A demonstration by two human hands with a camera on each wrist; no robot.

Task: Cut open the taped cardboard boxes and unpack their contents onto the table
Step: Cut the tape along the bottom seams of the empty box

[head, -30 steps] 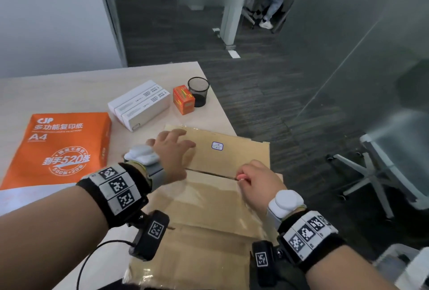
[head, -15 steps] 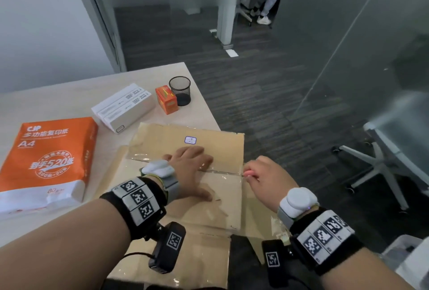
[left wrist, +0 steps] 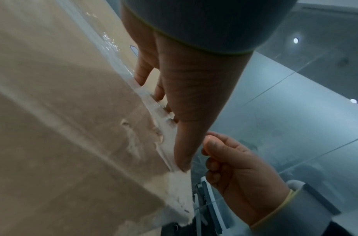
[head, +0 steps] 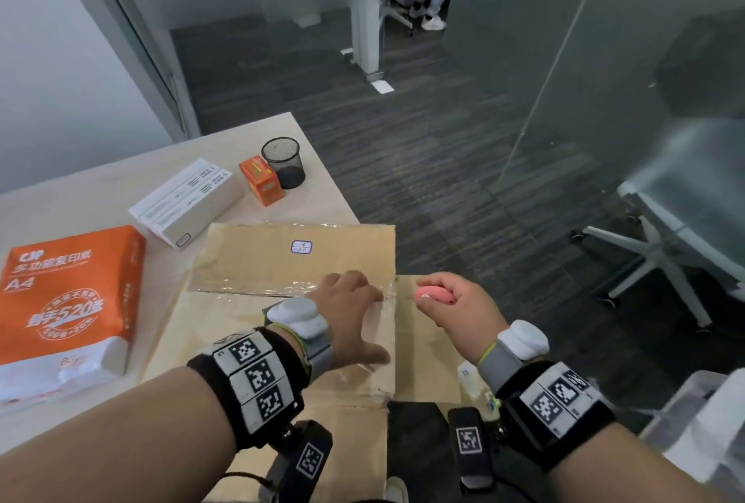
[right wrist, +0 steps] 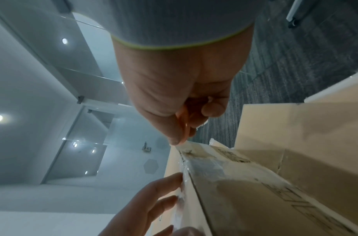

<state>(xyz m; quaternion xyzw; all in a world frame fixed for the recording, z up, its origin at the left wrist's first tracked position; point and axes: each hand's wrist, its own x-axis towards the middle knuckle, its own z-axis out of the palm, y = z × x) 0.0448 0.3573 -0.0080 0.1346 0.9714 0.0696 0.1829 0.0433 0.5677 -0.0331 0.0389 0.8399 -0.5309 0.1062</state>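
Note:
A brown cardboard box point(head: 282, 260) lies in front of me, with clear tape point(head: 250, 293) along its top seam. My left hand point(head: 363, 317) presses flat on the box top near the right end of the seam, fingers straight on the tape point(left wrist: 146, 95). My right hand point(head: 455, 309) grips a small pink cutter point(head: 433, 295) just past the box's right edge. In the right wrist view the cutter point(right wrist: 185, 123) has its tip at the box's point(right wrist: 275, 175) upper taped edge. The blade itself is too small to make out.
To the left an orange A4 paper ream point(head: 68, 293) lies on the table point(head: 80, 196). Behind the box are white boxes point(head: 189, 200), a small orange box point(head: 260, 180) and a black mesh cup point(head: 284, 162). An office chair point(head: 661, 252) and glass wall stand right.
My right hand with the cutter has travelled right along the seam and come off the box's right edge. My left hand slid right along the tape behind it.

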